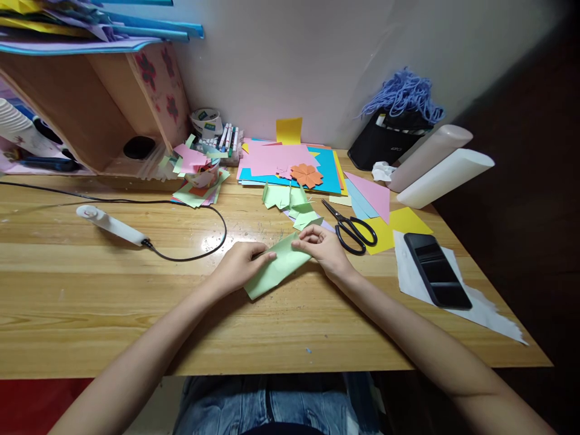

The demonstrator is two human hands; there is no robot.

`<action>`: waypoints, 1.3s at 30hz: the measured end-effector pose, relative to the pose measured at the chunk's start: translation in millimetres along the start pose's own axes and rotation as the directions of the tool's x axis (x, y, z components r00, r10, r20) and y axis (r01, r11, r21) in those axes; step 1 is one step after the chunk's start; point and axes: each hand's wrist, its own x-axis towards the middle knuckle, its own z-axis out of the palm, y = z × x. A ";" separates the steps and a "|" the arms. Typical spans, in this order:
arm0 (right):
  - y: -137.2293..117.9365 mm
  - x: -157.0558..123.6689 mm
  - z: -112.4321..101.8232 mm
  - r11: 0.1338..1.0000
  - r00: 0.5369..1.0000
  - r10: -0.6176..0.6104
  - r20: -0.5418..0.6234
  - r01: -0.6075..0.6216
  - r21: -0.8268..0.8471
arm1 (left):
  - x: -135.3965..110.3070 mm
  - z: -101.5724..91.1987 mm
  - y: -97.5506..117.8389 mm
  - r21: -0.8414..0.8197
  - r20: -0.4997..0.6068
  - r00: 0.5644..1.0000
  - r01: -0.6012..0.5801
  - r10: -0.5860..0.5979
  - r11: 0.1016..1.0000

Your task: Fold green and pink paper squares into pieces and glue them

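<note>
A folded light green paper (277,267) lies on the wooden table (113,302) in front of me. My left hand (238,266) rests on its left part, fingers pressed together on the paper. My right hand (322,246) pinches the paper's upper right edge. Just beyond the hands lie several folded green paper pieces (290,202). Black scissors (351,228) lie right beside my right hand, on a yellow sheet (403,223).
A black phone (437,269) lies on white paper at the right. Coloured sheets (290,163) with an orange paper flower (307,175) sit at the back. A white device (111,225) with a black cable lies left. A wooden shelf (90,115), tape, markers and a black holder stand behind.
</note>
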 end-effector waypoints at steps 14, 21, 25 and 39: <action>-2.1 -20.3 30.2 0.980 0.935 0.190 0.298 -0.197 -0.009 | -3.3 15.5 9.1 -0.171 -0.344 0.938 -0.007 -0.054 0.985; -4.4 -17.4 27.4 0.985 0.953 0.136 0.270 -0.160 0.068 | 0.1 16.6 4.2 -0.195 -0.338 0.939 -0.005 -0.062 0.981; -3.7 -13.8 25.3 0.993 0.968 0.103 0.229 -0.114 0.035 | 0.8 17.3 2.8 -0.197 -0.330 0.942 -0.007 -0.059 0.980; -1.5 -11.7 21.0 0.991 0.980 0.044 0.193 -0.067 0.115 | -0.3 14.2 6.4 -0.178 -0.317 0.948 -0.020 -0.039 0.984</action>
